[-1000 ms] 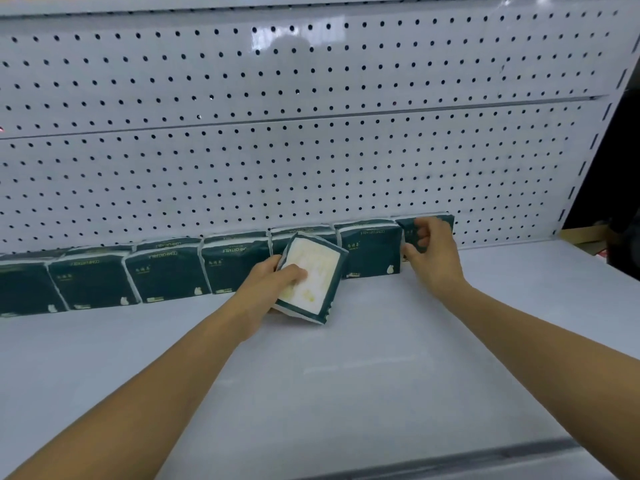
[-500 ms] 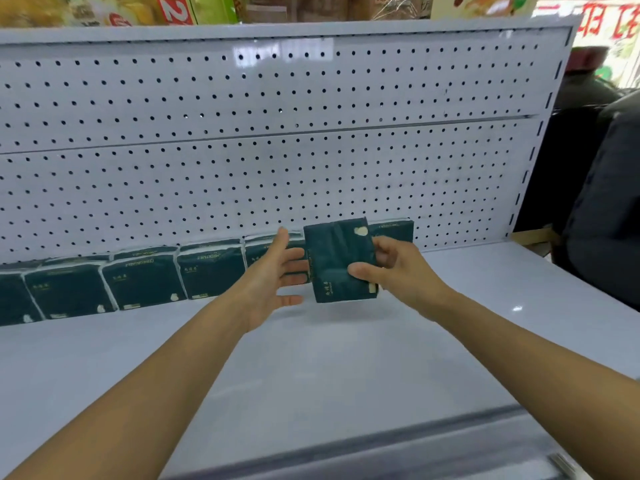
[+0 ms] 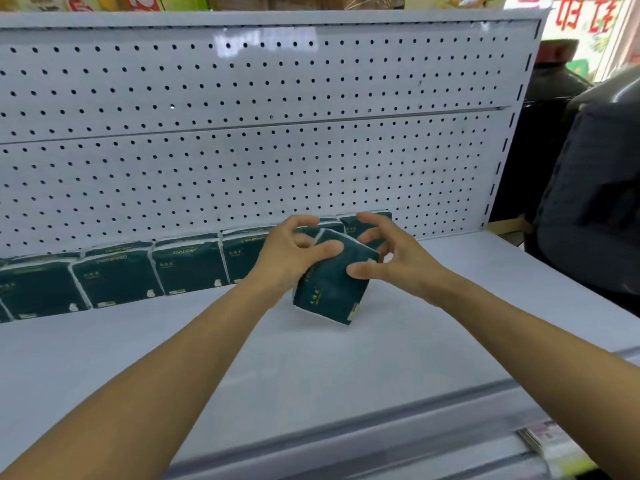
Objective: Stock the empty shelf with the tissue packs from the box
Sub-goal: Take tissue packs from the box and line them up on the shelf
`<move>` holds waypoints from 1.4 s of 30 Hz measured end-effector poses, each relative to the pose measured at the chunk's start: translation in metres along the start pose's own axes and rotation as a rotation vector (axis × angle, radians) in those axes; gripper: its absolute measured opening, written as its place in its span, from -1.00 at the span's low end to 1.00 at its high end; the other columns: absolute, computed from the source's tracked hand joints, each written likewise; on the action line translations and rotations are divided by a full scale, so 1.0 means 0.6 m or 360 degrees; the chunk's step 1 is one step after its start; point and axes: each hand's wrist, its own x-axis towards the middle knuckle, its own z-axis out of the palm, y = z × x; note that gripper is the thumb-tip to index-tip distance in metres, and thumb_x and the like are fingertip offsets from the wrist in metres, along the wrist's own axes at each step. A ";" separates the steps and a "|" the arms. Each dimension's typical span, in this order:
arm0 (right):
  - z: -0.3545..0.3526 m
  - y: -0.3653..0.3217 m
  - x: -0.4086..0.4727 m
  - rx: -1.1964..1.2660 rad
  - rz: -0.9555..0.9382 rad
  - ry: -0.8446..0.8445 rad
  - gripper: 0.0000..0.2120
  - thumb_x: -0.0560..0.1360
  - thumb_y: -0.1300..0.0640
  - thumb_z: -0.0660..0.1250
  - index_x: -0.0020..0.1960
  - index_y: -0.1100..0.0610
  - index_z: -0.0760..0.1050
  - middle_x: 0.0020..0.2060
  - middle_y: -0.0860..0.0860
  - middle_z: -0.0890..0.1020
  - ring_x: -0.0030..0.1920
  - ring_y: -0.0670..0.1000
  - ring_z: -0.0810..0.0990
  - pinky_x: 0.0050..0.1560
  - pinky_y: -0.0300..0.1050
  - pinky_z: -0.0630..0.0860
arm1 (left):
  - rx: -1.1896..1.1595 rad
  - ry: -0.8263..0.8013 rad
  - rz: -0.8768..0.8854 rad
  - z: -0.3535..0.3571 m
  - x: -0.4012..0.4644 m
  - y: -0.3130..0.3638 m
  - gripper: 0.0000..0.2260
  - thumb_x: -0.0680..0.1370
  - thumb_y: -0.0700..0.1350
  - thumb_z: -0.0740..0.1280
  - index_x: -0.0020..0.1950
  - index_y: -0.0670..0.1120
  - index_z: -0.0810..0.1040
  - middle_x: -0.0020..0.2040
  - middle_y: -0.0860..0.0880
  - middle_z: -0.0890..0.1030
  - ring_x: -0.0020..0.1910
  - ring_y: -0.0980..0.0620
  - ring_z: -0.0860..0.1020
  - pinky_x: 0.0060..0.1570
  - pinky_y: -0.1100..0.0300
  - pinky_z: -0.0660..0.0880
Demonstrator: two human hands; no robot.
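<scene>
A: Centre of the frame: what is held?
B: A dark green tissue pack (image 3: 332, 289), tilted, its lower corner at or just above the white shelf (image 3: 311, 368); contact cannot be told. It sits just in front of the right end of the row.

A: State of the left hand?
B: The left hand (image 3: 287, 258) lies at the pack's upper left edge. Its thumb presses across the top face and its fingers curl over the top edge, so it grips the pack.

A: And the right hand?
B: The right hand (image 3: 394, 261) is at the pack's right side. Its thumb touches the right edge; its fingers are spread and bent above the top corner. Whether those fingers touch the pack cannot be told.

A: Left half of the frame, along the back?
B: A row of packs (image 3: 117, 282) stands upright, side by side, against the perforated back panel (image 3: 242, 168), running from the left edge to behind the hands.

A: Lower right corner?
B: A price label (image 3: 550, 441) on the shelf's front rail.
</scene>
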 end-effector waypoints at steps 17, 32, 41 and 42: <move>-0.099 0.185 0.109 -0.0211 0.0417 0.0509 -0.77 0.47 0.08 0.47 0.10 0.06 0.55 -0.02 -0.01 0.60 -0.05 0.06 0.62 -0.19 -0.15 0.49 | 0.2326 0.0111 0.0597 0.002 0.144 -0.119 -0.21 0.55 0.23 0.29 0.61 -0.01 -0.06 0.62 0.01 0.03 0.60 0.01 -0.04 0.51 -0.11 -0.28; -0.062 0.173 0.169 -0.0543 0.0365 0.0520 -0.74 0.49 0.09 0.43 0.14 0.10 0.50 -0.13 -0.01 0.57 -0.07 0.07 0.57 0.00 0.06 0.57 | 0.2399 0.0153 0.0672 0.002 0.159 -0.133 -0.21 0.57 0.14 0.32 0.61 -0.07 -0.07 0.58 -0.03 0.14 0.55 -0.04 0.16 0.53 -0.07 -0.16; -0.053 0.144 0.142 -0.0637 0.0617 0.0543 -0.30 0.50 -0.01 0.42 0.51 0.15 0.18 0.41 0.16 0.34 0.38 0.19 0.36 0.29 0.11 0.37 | 0.2382 0.0074 0.0615 -0.003 0.145 -0.113 -0.18 0.55 0.27 0.24 0.61 -0.03 -0.13 0.61 -0.04 0.02 0.60 -0.05 -0.03 0.51 -0.18 -0.21; -0.049 0.134 0.133 -0.0703 0.0628 0.0530 -0.25 0.51 -0.02 0.41 0.54 0.15 0.10 0.45 0.18 0.27 0.42 0.21 0.28 0.33 0.12 0.33 | 0.2416 0.0066 0.0595 -0.007 0.137 -0.108 -0.17 0.56 0.31 0.19 0.61 -0.02 -0.18 0.62 -0.05 -0.05 0.60 -0.05 -0.11 0.51 -0.21 -0.23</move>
